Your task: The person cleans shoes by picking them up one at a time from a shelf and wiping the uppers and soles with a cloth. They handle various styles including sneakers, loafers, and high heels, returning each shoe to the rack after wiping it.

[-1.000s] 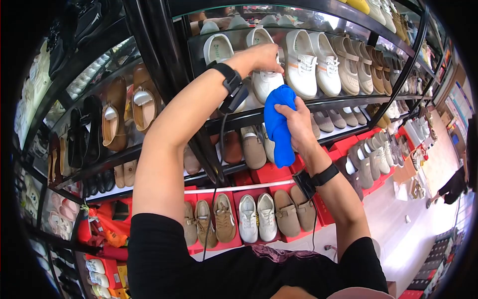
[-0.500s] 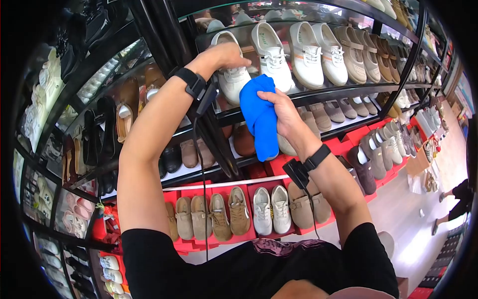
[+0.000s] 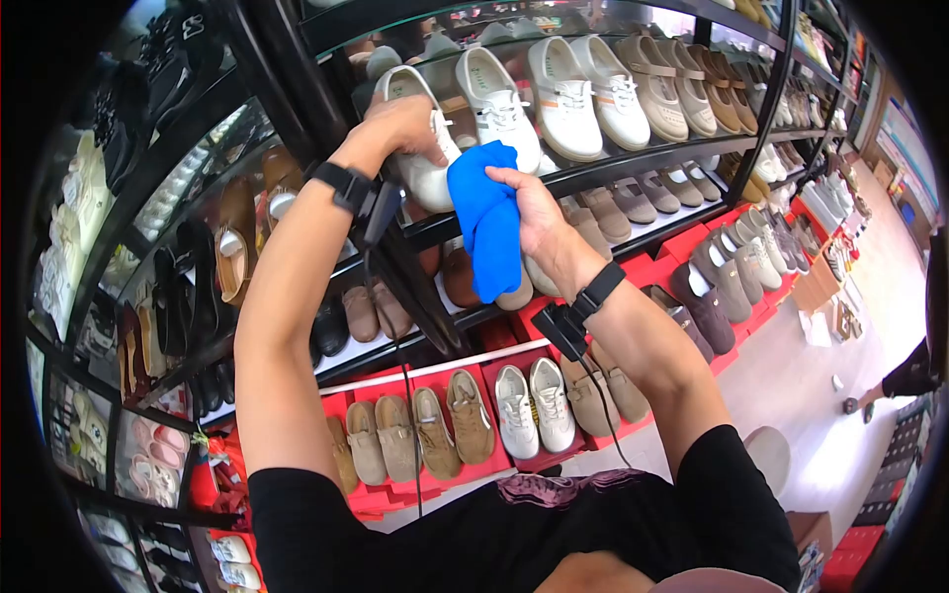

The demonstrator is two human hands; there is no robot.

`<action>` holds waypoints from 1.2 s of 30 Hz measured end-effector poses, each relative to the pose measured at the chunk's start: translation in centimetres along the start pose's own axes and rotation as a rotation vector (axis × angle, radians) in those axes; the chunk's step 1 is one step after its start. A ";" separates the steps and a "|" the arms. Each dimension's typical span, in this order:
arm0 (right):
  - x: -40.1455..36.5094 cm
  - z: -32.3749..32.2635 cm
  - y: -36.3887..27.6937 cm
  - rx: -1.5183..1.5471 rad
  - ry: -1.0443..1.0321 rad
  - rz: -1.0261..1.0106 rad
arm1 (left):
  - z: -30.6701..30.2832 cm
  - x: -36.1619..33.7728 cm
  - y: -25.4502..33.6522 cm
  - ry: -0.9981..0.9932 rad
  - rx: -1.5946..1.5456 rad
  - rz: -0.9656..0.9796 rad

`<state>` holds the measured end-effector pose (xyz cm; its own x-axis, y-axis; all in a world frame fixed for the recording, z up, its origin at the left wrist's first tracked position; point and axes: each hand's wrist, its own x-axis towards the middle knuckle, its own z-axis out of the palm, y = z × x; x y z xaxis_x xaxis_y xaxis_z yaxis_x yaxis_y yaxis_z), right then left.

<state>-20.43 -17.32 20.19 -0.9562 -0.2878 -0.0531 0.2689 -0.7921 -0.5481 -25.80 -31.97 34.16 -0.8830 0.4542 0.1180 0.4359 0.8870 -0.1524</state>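
My left hand (image 3: 405,128) is closed over the leftmost white lace-up shoe (image 3: 423,188) on the upper shelf, its fingers across the middle of the shoe. That hand hides part of the shoe's opening and laces. A folded blue cloth (image 3: 486,222) hangs from my right hand (image 3: 539,212), pinched with the thumb on top. In this view the cloth overlaps the shelf's front edge, just right of the held shoe's toe. Beside that shoe stands a second white lace-up shoe (image 3: 499,114), its toe pointing toward me.
More white shoes (image 3: 568,109) and beige strap shoes (image 3: 657,89) line the upper shelf. Black posts (image 3: 297,89) frame the rack. Lower down, tan shoes (image 3: 470,420) and white sneakers (image 3: 534,410) sit on red boxes. Cables (image 3: 407,415) hang from both wrists. A person (image 3: 905,381) stands far right.
My left hand has gone from hovering over the leftmost white shoe to grasping it. My right hand keeps the blue cloth. The whole view has shifted slightly.
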 end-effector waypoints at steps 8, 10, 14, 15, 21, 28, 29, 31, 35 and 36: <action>-10.4 -3.4 -0.7 0.123 -0.291 0.034 | -3.0 -8.0 2.7 0.252 -0.170 0.280; -14.7 -5.7 -1.5 0.306 -0.283 0.076 | -2.8 -10.4 4.5 0.199 -0.383 0.310; -21.9 -9.7 -0.3 0.338 0.000 -0.009 | -0.1 -15.5 12.8 0.121 -0.571 0.606; -23.1 -11.0 1.1 0.359 0.011 -0.025 | 1.4 -16.4 14.9 0.076 -0.599 0.649; -33.6 -17.1 7.1 0.302 0.155 -0.171 | 8.3 -21.5 27.8 -0.106 -0.718 0.876; -46.5 -19.2 8.7 0.155 0.479 -0.458 | 9.7 -26.1 36.3 -0.143 -0.477 1.180; -48.0 -19.7 9.3 0.111 0.531 -0.467 | 9.5 -27.2 37.4 -0.160 -0.471 1.196; -50.2 -20.5 10.6 0.107 0.573 -0.476 | 9.2 -29.2 39.5 -0.190 -0.387 1.223; -53.4 -20.7 11.9 0.101 0.639 -0.484 | 10.1 -31.3 41.9 -0.167 -0.391 1.304; -54.3 -20.4 11.9 0.067 0.699 -0.451 | 10.4 -31.7 42.2 -0.169 -0.393 1.316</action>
<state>32.35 -0.17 -0.46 -0.8193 0.4474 -0.3585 -0.1714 -0.7879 -0.5915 18.81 -9.82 13.78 0.2148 0.9765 -0.0191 0.9516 -0.2049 0.2291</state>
